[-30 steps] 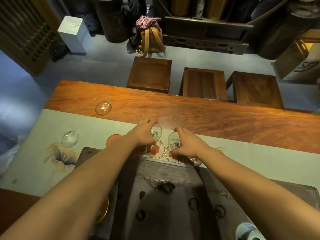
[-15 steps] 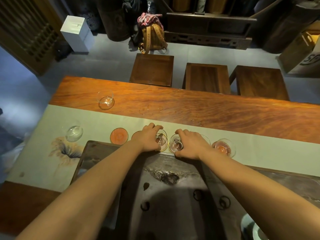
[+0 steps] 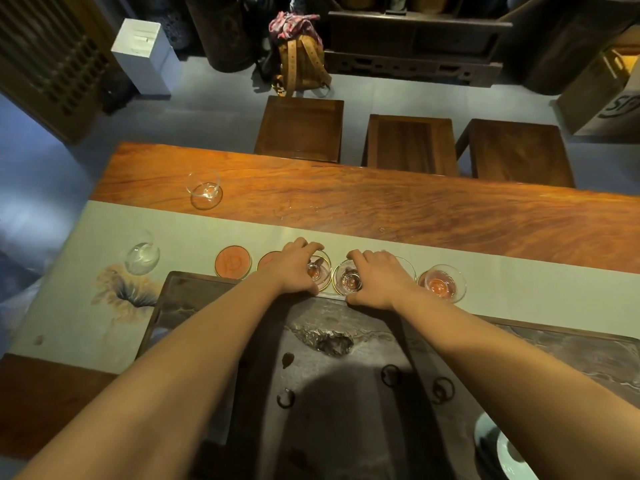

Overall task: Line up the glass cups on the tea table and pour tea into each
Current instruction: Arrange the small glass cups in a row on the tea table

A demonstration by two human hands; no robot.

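The long wooden table (image 3: 415,216) is warm orange-brown with dark, wavy grain. Across it lies a pale grey-green cloth runner (image 3: 207,233), painted at its left end with a tan and charcoal flower (image 3: 124,296). The round coaster (image 3: 232,263) is salmon-orange with a thin gold rim — a faint darker motif shows on it. The clear glass cup (image 3: 441,284) at the right glows pinkish orange at its base. The stone tea tray (image 3: 329,375) is dark grey, streaked lighter, with black ring marks. The square stools (image 3: 301,128) are deep brown.

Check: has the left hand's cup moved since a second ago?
Yes. The cup under the left hand came down toward the tray, onto its coaster.
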